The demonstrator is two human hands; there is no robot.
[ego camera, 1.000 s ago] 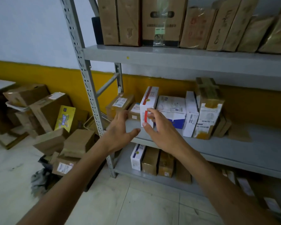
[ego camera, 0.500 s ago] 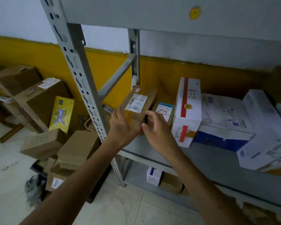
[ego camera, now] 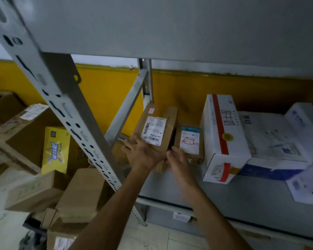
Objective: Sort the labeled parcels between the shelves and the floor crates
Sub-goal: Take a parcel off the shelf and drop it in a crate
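Tilting brown parcel [ego camera: 156, 130], label up

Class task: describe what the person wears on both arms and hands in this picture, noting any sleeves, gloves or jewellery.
Nothing worn shows. The left hand and right hand are ungloved, both forearms uncovered to the frame edge, with no sleeves, watch, rings or bands visible.

The grey metal shelf [ego camera: 197, 188] carries a white box with a red stripe [ego camera: 222, 138]. Left of this box stands a small brown parcel [ego camera: 190, 141]; right of it lie flat white cartons [ego camera: 271, 138]. Left of the shelf, brown boxes [ego camera: 79, 193] and a yellow box [ego camera: 55, 150] are piled on the floor [ego camera: 152, 239].
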